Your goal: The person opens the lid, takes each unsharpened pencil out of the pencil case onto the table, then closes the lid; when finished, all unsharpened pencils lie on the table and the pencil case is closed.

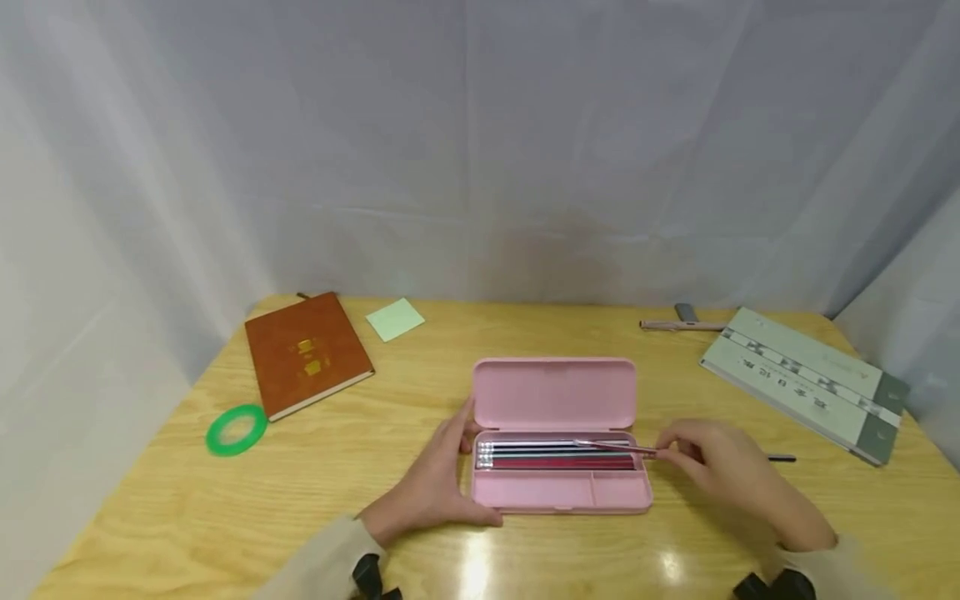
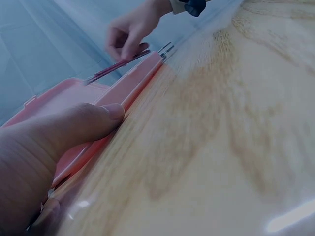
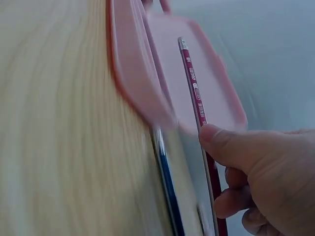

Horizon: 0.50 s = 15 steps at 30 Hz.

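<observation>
Pink pencil case [image 1: 555, 492], lid raised upright, lying mid-table with pencils in its rear compartment; red pencil [image 1: 615, 447] held slanted over that compartment.

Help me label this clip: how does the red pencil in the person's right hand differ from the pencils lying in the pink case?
The red pencil is pinched in the right hand and slants over the case's right end; the pencils in the case lie flat, side by side. The held one is red; those in the case look both dark and red. All point along the pink case, which the left hand touches.
</observation>
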Each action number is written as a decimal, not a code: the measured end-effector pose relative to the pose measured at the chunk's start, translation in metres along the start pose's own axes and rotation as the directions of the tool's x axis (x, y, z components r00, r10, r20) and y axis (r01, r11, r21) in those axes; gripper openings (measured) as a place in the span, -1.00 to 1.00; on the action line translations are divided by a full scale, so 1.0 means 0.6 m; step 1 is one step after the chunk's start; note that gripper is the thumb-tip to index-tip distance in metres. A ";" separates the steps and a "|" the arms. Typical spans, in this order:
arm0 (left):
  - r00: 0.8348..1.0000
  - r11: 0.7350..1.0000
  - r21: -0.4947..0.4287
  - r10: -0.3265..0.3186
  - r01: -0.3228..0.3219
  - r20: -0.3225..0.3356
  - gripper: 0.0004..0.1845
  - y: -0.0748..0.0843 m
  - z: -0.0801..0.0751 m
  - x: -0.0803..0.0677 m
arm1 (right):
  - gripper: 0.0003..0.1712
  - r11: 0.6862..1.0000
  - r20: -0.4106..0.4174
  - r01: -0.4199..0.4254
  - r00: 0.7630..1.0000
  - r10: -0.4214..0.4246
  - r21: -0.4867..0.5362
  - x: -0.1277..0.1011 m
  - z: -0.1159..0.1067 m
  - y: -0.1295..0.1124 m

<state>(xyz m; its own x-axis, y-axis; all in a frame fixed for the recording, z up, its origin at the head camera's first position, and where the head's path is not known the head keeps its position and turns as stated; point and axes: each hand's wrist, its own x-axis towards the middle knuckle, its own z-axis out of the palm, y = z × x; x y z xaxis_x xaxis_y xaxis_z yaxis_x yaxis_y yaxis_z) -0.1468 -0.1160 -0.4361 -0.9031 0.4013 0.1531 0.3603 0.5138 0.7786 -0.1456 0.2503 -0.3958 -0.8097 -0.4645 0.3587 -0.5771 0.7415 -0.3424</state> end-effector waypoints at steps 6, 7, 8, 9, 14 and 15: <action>1.000 1.000 0.006 -0.001 0.001 0.007 0.61 0.001 -0.001 0.002 | -0.67 0.997 -0.114 0.014 0.993 -0.023 -0.077 -0.079 -0.041 0.076; 1.000 1.000 0.009 0.002 -0.002 0.009 0.61 0.001 -0.001 0.003 | -0.66 0.997 -0.124 0.006 0.992 -0.017 -0.083 -0.090 -0.045 0.085; 1.000 1.000 0.011 0.002 -0.002 0.008 0.62 0.001 -0.001 0.004 | -0.66 0.996 -0.128 -0.002 0.992 -0.009 -0.086 -0.100 -0.050 0.093; 1.000 1.000 0.012 0.002 -0.002 0.006 0.62 0.001 -0.002 0.004 | -0.66 0.996 -0.125 -0.016 0.992 0.004 -0.093 -0.107 -0.053 0.100; 1.000 1.000 0.011 -0.008 0.008 -0.001 0.63 -0.001 -0.001 0.004 | -0.73 0.995 -0.045 -0.060 0.997 0.057 -0.077 -0.118 -0.050 0.113; 1.000 1.000 0.010 -0.009 0.009 0.000 0.63 -0.001 0.000 0.003 | -0.74 0.995 -0.026 -0.071 0.997 0.069 -0.075 -0.117 -0.046 0.112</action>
<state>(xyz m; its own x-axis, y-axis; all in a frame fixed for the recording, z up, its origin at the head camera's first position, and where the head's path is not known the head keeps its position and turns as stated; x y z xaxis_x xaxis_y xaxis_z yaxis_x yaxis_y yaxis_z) -0.1488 -0.1157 -0.4365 -0.9062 0.3969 0.1457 0.3544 0.5253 0.7736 -0.1247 0.3463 -0.4198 -0.8447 -0.3991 0.3568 -0.5083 0.8070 -0.3007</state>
